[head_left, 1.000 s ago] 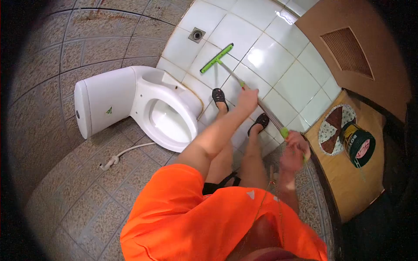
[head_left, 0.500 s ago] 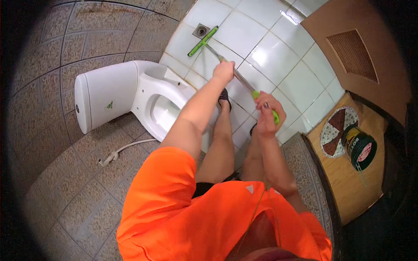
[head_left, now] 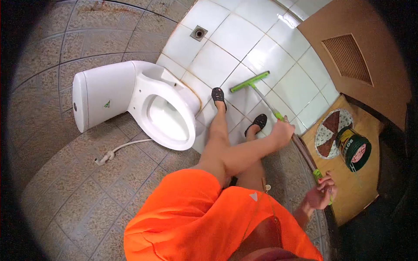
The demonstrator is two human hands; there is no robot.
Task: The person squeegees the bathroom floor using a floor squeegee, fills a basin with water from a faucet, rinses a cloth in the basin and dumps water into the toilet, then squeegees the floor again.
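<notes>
The left hand (head_left: pixel 283 132) has its fingers closed around the shaft of the squeegee (head_left: pixel 304 151), and the right hand (head_left: pixel 321 195) curls more loosely around its handle end. The squeegee is to the right of the toilet (head_left: pixel 183 137), its green head on the white floor tiles (head_left: pixel 213 63). Farther right of the toilet, a dark bucket (head_left: pixel 353 150) carries pale letters; I can read perhaps "BO", the rest is too small. A green sticker (head_left: pixel 107 104) on the toilet's tank is not readable.
</notes>
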